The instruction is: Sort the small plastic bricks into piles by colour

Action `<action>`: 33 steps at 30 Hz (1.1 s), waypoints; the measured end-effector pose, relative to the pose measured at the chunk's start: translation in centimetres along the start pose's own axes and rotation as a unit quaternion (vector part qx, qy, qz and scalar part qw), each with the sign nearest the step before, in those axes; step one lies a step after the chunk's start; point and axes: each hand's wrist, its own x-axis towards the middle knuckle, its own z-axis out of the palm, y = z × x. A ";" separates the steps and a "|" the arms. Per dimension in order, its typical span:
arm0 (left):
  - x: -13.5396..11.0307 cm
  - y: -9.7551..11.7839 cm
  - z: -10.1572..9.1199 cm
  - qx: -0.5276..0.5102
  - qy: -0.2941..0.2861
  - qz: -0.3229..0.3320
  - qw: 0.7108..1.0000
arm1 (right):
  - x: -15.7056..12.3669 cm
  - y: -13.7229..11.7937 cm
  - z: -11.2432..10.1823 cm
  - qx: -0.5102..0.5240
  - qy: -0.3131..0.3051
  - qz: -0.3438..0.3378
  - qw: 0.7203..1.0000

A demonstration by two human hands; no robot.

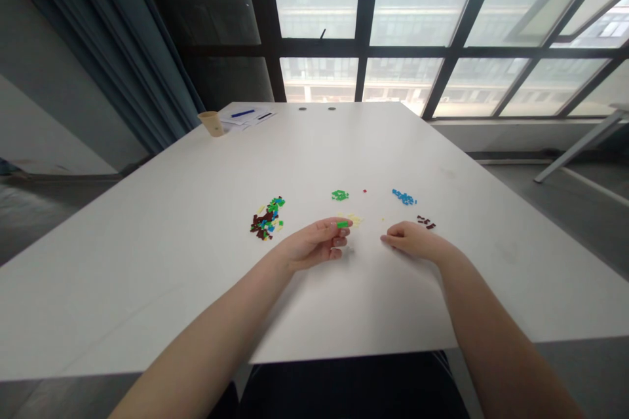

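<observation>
My left hand (317, 243) rests on the white table (196, 222) with its fingers curled, pinching a small green piece (343, 224) between thumb and fingertips. My right hand (411, 238) lies beside it, fingers curled together and pointing left; whether anything is in them is hidden. A mixed pile of small coloured pieces (267, 218) lies left of my left hand. Beyond the hands lie sorted groups: green pieces (340, 195), blue pieces (404, 197), dark brown pieces (426, 222), pale yellow pieces (354, 218) and one red piece (364, 191).
A paper cup (212, 123) stands at the table's far left corner, next to papers with pens (248, 116). Large windows with dark frames run behind the table. A curtain hangs at the left. A white table leg (580, 147) slants at the right.
</observation>
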 end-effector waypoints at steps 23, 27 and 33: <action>0.4 -0.8 -0.7 0.030 -0.029 -0.034 0.999 | -1.6 -7.7 1.7 0.128 0.398 -0.336 0.844; 0.4 -0.8 -0.6 0.052 -0.028 -0.039 0.997 | -1.6 -8.3 2.0 0.133 0.382 -0.340 0.849; 0.4 -0.7 -0.3 0.062 -0.029 -0.038 0.997 | -1.6 -8.3 2.1 0.138 0.379 -0.337 0.851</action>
